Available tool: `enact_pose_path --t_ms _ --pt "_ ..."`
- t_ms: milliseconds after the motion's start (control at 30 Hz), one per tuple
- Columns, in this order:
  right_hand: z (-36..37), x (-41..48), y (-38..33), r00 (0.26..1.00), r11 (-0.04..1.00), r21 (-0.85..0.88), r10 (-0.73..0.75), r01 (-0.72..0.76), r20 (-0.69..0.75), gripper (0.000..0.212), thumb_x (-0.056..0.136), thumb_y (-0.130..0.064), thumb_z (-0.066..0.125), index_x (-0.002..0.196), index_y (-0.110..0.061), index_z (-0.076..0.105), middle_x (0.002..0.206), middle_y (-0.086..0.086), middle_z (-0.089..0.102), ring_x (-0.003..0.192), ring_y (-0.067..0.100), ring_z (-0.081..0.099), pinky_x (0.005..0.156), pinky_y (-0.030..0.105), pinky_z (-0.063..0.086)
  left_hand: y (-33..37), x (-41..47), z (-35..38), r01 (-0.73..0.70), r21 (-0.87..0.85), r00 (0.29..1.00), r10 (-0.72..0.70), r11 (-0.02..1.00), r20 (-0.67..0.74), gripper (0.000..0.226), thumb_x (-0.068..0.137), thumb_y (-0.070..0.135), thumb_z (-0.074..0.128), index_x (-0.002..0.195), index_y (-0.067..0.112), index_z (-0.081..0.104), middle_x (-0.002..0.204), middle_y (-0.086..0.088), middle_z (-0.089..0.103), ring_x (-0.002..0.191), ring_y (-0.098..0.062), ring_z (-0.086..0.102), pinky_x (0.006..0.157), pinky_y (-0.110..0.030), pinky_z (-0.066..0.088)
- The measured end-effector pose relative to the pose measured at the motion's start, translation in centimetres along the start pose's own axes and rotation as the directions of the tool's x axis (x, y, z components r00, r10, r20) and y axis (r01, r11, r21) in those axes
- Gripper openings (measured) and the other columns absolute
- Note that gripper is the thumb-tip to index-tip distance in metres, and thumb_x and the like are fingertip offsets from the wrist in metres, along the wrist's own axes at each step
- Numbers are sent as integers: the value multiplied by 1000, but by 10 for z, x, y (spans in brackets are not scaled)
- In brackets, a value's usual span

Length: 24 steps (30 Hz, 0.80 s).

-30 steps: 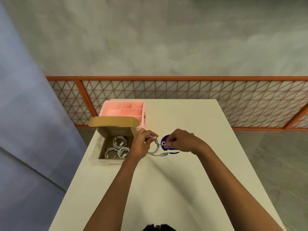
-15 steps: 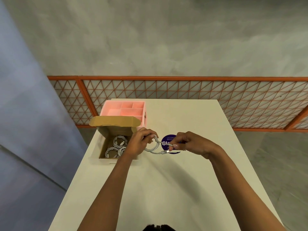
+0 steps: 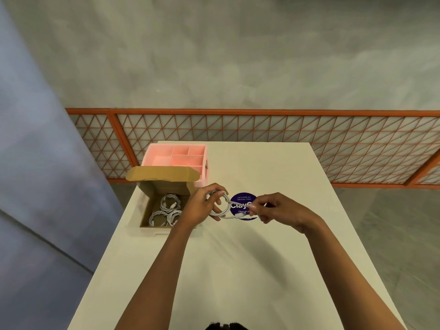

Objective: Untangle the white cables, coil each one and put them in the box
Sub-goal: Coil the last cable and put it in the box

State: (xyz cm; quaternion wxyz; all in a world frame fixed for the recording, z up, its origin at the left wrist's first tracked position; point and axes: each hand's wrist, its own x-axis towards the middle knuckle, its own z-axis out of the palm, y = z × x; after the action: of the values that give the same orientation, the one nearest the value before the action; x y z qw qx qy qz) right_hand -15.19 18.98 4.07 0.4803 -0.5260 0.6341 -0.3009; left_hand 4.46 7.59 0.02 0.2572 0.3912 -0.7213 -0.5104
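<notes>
Left hand (image 3: pixel 201 209) grips the cable coil (image 3: pixel 220 214), right hand (image 3: pixel 284 210) pinches its tail; plug (image 3: pixel 238 214) blurred

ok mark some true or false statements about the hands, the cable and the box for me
1. A pink organiser stands behind the cardboard box. True.
2. The box is empty. False: coiled cables lie in it.
3. The left hand and the right hand both hold one white cable. True.
4. The right hand is open and empty. False: it pinches the cable's end over the purple sticker.
</notes>
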Motion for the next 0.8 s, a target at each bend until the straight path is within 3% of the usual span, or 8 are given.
enact_pose_path --t_ms 167,233,300,433,600,733,800 --pt "0 1 -1 999 997 80 22 -18 -50 21 95 -20 56 86 -5 68 75 6 59 63 12 51 62 17 47 0 1 5 -60 -85 992 49 995 -119 12 93 16 58 104 18 62 75 -14 56 54 -16 68 52 -34 58" --pt "2 1 -1 998 993 117 36 -31 -42 20 95 -19 56 84 -5 67 77 6 59 64 12 54 64 19 50 -1 0 7 -39 -229 976 -12 973 -218 23 88 18 65 110 22 58 81 -13 65 58 -18 70 58 -32 57" --pt "6 2 1 998 989 142 50 -44 -41 21 95 -18 56 81 -6 66 76 3 60 65 13 54 65 20 51 0 -2 9 17 -393 960 -125 919 -250 28 84 20 70 108 14 58 88 -10 69 59 -17 71 60 -30 57" --pt "10 4 3 993 979 195 74 -55 -92 24 96 -17 54 77 -8 63 72 -1 61 63 15 52 65 22 51 0 -5 8 150 -563 954 -269 813 -134 26 81 27 69 96 6 63 69 -8 68 60 -14 70 57 -26 56" --pt "8 4 5 982 977 206 84 -49 -167 27 97 -18 52 75 -7 62 68 2 60 62 16 53 64 23 51 4 -11 8 256 -722 962 -246 643 121 12 85 -2 62 97 0 61 85 -10 73 77 -14 72 69 -22 58" --pt "5 3 7 979 973 227 81 -37 -189 26 98 -20 51 79 -5 62 72 7 60 62 15 53 63 23 50 5 -12 6 265 -758 963 -208 596 173 15 84 -11 57 95 -4 64 92 -13 72 84 -14 71 77 -21 57" --pt "5 2 7 978 975 221 75 -30 -195 27 98 -19 50 79 -5 62 73 11 60 62 15 53 62 22 50 6 -11 7 250 -745 967 -195 618 162 20 86 -9 57 102 0 62 95 -9 72 86 -11 70 79 -24 57"
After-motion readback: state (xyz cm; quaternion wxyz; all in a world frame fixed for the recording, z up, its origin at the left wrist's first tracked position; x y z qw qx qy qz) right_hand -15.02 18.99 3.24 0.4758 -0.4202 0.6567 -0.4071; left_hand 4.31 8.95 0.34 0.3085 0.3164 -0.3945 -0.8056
